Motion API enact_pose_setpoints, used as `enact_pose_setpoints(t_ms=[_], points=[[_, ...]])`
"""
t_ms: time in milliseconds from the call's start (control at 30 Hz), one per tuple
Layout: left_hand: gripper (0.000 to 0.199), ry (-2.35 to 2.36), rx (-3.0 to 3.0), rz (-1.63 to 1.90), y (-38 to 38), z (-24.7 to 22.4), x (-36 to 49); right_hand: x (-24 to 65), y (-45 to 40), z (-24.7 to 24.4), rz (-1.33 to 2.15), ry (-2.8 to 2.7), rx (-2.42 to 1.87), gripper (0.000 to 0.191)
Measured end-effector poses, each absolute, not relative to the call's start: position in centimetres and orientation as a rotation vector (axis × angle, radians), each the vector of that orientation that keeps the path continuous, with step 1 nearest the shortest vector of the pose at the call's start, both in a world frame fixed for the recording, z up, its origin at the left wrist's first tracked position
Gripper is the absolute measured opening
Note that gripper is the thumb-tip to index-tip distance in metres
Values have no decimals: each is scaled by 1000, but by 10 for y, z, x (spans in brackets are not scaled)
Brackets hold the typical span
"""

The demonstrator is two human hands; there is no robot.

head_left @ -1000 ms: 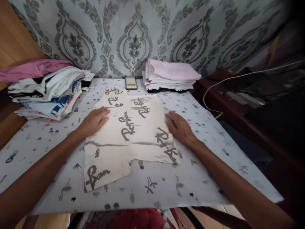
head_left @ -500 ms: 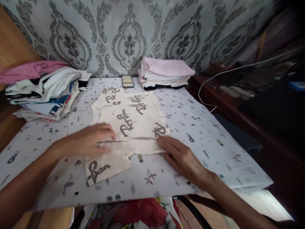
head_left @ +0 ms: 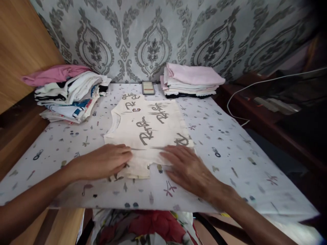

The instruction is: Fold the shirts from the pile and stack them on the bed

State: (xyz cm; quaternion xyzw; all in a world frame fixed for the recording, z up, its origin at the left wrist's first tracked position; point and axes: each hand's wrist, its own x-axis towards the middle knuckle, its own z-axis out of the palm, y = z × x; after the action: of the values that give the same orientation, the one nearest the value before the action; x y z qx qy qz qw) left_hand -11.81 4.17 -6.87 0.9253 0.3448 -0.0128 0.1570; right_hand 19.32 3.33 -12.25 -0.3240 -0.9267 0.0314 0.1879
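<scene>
A cream shirt (head_left: 163, 131) with dark lettering lies flat on the patterned white table cover (head_left: 204, 129), its neckline towards the left. My left hand (head_left: 112, 160) rests on the near left part of the shirt, around the sleeve, fingers bent together; whether they pinch cloth is hidden. Over the near right part, by the lower hem, my right hand (head_left: 189, 170) lies with its fingers spread, slightly blurred. Part of the near sleeve shows between and below the hands.
A pile of mixed clothes (head_left: 74, 92) sits at the back left, a pile of pink and white cloths (head_left: 191, 80) at the back right. Between them is a small box (head_left: 148, 88). A white cable (head_left: 235, 92) runs along the right.
My left hand has come down on the shirt's near left side, and the near sleeve looks folded in. My right hand's fingers have moved inward. The view has turned slightly left.
</scene>
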Motion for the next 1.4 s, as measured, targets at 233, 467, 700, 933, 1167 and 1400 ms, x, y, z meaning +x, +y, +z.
enact_pose_setpoints(t_ms=[233, 467, 700, 933, 1167, 1400], points=[[18, 917, 1914, 60, 85, -70, -132, 110, 41, -132, 411, -2578, -745, 36], [44, 1012, 1502, 606, 103, -94, -159, 100, 72, -130, 1445, -1610, -1153, 31], [58, 1033, 1629, 443, 103, -99, -170, 97, 93, -123, 1826, -1004, -1243, 34], [40, 1315, 1803, 493, 97, -108, -156, 124, 73, -120, 1451, -1611, -1204, 49], [52, 1536, 1939, 474, 78, -103, -135, 200, 34, -129, 452, -2379, -1213, 34], [53, 1552, 1864, 429, 82, -106, -137, 240, 31, -149, 187, -2264, -1230, 22]])
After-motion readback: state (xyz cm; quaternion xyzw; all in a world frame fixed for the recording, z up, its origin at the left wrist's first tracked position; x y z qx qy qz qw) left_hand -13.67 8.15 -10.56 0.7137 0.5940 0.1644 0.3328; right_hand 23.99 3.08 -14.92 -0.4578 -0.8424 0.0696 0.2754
